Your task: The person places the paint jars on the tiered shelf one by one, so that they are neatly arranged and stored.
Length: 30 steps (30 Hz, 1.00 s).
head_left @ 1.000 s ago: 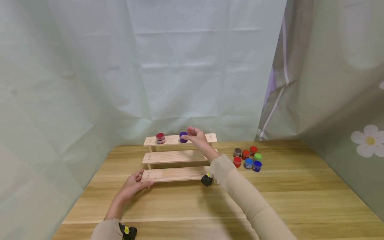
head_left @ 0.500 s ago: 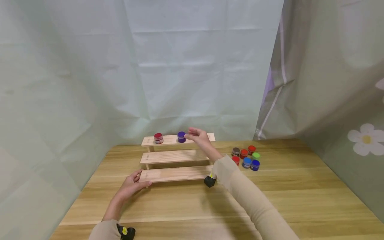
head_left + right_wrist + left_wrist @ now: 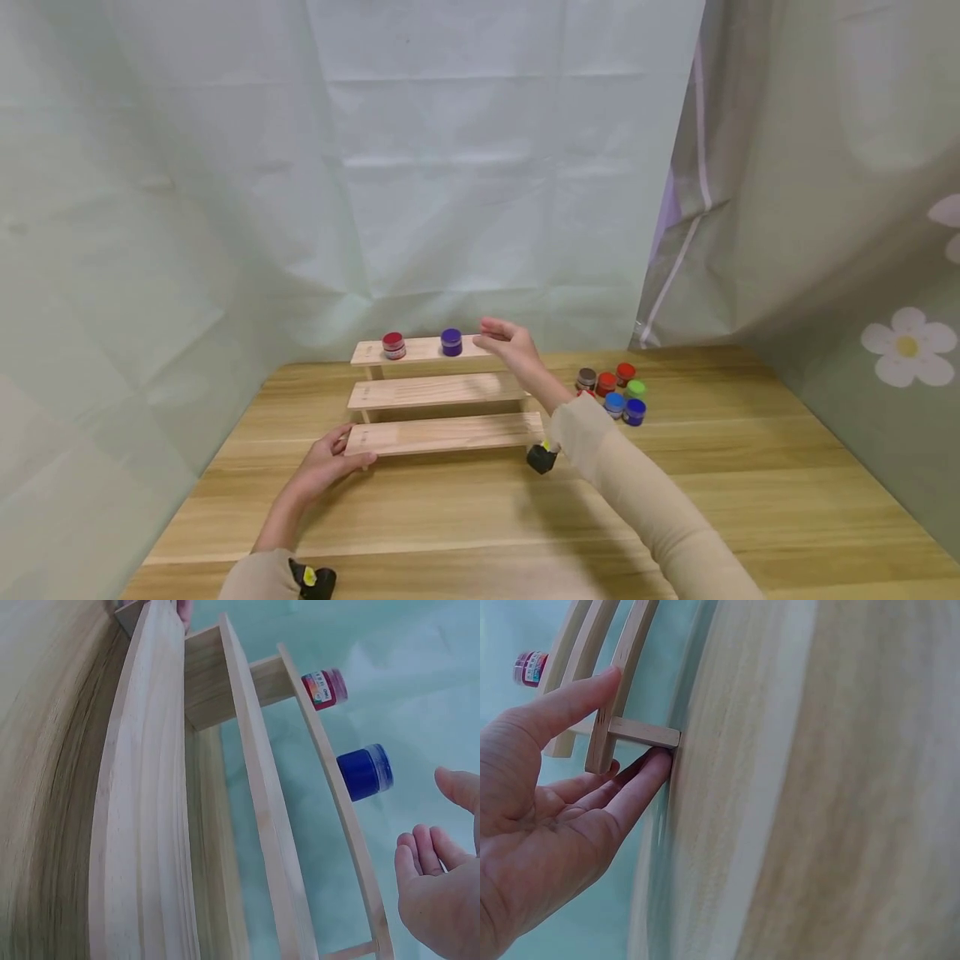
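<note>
A three-step wooden rack (image 3: 442,433) stands on the table. My left hand (image 3: 325,464) grips its lower left end, with the thumb on the bottom board's front edge and the fingers by the leg (image 3: 645,733). On the top board sit a red-lidded paint jar (image 3: 393,346) and, to its right, a purple-blue paint jar (image 3: 452,342); the right wrist view shows the blue jar (image 3: 364,772) upright on the board. My right hand (image 3: 513,348) hovers by the top board's right part, fingers spread from the thumb, holding nothing and apart from the blue jar.
Right of the rack, several paint jars stand grouped on the wooden table (image 3: 720,467), among them a green one (image 3: 636,389), a light blue one (image 3: 614,404) and a dark blue one (image 3: 634,412). My right forearm partly covers a red jar. Pale cloth (image 3: 480,208) hangs behind.
My right hand has let go of the purple-blue jar and moved to the right, leaving a gap. The left hand keeps its grip on the rack. The head view has shifted slightly.
</note>
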Motion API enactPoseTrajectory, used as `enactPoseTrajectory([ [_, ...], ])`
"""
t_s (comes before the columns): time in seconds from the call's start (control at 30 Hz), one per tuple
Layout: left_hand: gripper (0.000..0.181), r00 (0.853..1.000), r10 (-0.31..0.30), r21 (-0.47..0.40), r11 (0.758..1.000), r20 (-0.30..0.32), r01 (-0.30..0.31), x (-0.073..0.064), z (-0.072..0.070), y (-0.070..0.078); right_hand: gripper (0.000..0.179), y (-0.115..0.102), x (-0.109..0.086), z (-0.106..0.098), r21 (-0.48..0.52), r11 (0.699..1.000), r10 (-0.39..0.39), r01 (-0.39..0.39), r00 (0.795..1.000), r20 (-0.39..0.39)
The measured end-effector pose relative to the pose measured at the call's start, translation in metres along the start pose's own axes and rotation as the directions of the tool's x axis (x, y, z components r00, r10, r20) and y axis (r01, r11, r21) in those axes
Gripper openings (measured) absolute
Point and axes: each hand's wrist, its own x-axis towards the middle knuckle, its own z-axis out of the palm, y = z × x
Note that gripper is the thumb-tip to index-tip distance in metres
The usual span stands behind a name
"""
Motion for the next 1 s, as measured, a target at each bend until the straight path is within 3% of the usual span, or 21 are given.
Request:
enactPoseTrajectory([
  [0.37,0.089,1.0,-0.001,-0.028,1.0,0.019,0.001,0.001,0.0,-0.002,0.048,0.0,-0.013,-0.019,-0.041,0.999,-0.002,0.002,1.0,0.01],
  [0.6,0.088,1.0,0.012,0.0,1.0,0.02,-0.012,0.001,-0.001,-0.001,0.046,0.0,-0.023,-0.041,-0.045,0.999,0.003,-0.001,1.0,0.026],
  [1.0,0.091,1.0,-0.02,0.025,1.0,0.014,0.019,0.002,-0.002,0.0,0.047,0.001,-0.035,-0.075,-0.035,0.999,0.016,-0.018,0.998,-0.053],
])
